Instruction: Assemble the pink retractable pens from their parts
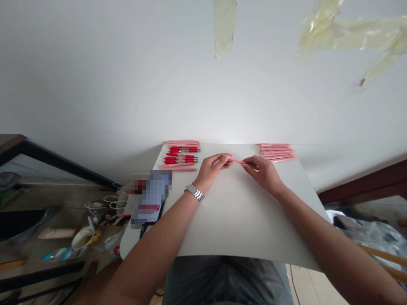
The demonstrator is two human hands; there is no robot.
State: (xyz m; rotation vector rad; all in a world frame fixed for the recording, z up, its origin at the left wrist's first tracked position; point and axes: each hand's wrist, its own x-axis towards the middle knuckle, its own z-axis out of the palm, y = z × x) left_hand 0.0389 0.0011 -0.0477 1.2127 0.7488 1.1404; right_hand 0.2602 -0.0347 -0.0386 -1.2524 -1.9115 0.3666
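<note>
Both hands (213,166) (263,173) hold a slim pink stick (235,160)

From here I'd call this a home: tape (320,35) on the wall (159,76) at two o'clock, cables (94,206) and a bottle (62,254) at eight.

On the table (241,224), against the wall (190,97), pens (189,158) lie back left and a stack of sticks (276,152) back right, behind the right hand (263,171). Between that hand and the left hand (212,167) is one held stick (235,160). Before the pens, at the table's left edge, lies a pixelated item (152,197); a bottle (62,254) lies left, on the floor (33,190)
</note>
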